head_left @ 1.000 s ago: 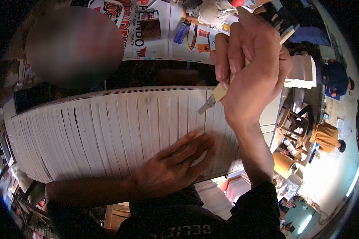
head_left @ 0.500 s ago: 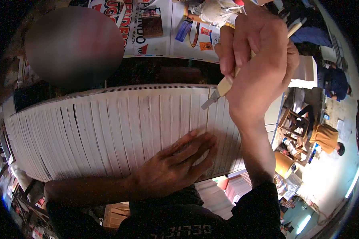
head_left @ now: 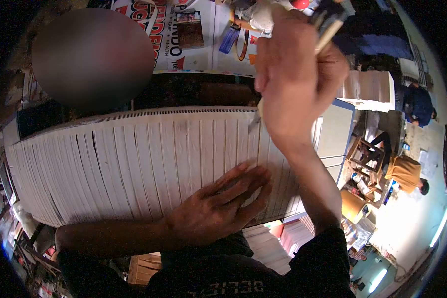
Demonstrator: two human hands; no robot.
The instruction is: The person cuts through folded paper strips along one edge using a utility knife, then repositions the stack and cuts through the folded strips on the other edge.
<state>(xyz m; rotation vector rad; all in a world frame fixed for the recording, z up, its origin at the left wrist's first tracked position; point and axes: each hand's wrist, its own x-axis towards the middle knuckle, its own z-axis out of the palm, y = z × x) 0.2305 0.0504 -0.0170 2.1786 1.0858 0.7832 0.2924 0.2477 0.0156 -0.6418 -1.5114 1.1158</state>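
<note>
A long row of pale, tightly packed book blocks (head_left: 149,164) stretches across in front of me, narrow ridged edges facing up. My left hand (head_left: 223,201) lies on its near side, fingers stretched out and holding nothing. Over the far right part, my right hand (head_left: 295,84) is closed around a flat-tipped tool (head_left: 329,37) with a pale handle. The tool's grey tip points down at the far edge of the blocks; motion blur hides whether it touches, and whether it is bristle or blade.
Beyond the row lies a printed sheet (head_left: 198,62) bearing a brown packet (head_left: 189,31) and a blue object (head_left: 229,38). More stacked blocks (head_left: 375,87) stand at the right. A person in an orange top (head_left: 405,174) and one in dark clothes (head_left: 418,104) are farther off.
My right hand has moved left and slightly up with the tool, uncovering more of the pale surface at the right. My left hand has stayed in place.
</note>
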